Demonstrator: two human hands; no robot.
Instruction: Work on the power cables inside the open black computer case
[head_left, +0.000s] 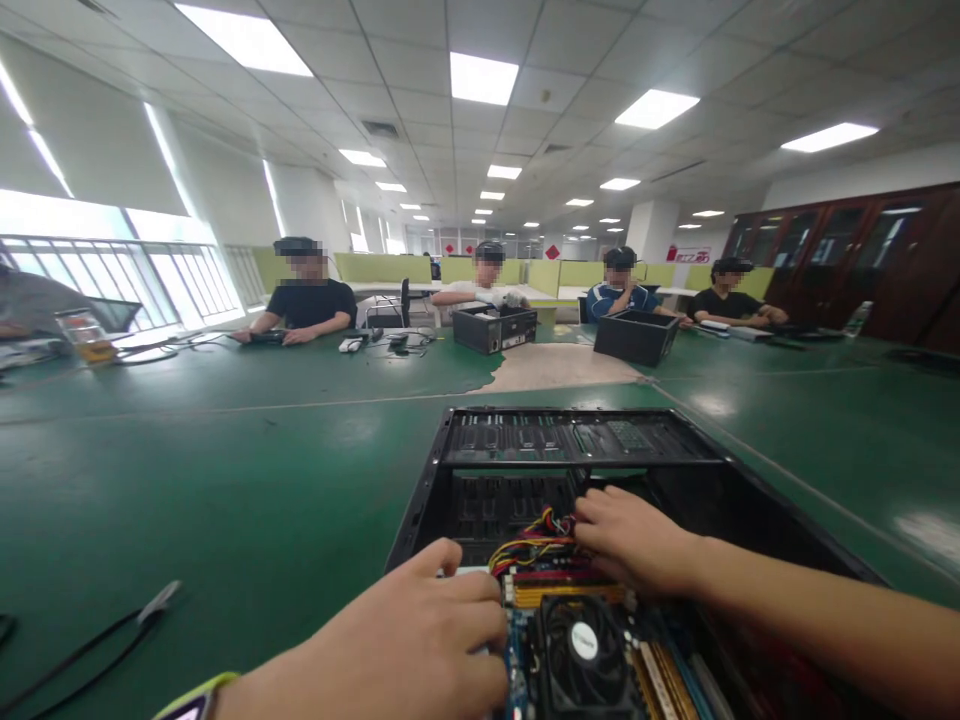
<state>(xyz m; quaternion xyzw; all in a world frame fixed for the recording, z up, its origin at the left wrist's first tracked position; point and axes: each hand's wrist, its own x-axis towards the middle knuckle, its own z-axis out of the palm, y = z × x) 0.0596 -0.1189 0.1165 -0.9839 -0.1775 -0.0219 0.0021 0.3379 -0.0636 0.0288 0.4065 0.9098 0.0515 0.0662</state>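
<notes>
An opened black computer case (581, 465) lies on its side in front of me. Inside it is a motherboard (517, 650) with a black CPU fan (585, 640) and yellow memory slots (562, 594). My left hand (427, 630) is at the board's left edge with its fingers curled; their tips are hidden, so what they hold cannot be made out. Red, yellow and black cables (529, 545) run across the case to my right hand (630, 540). Its fingers are closed on them by the upper end of the board, with the fingertips partly covered.
A green table (225, 480) surrounds the case. A black cable (90, 650) lies at the lower left. Across the table, several people sit behind two other black cases (495, 330), loose cables (397, 345) and a torn beige patch (570, 365). A cup (86, 335) stands far left.
</notes>
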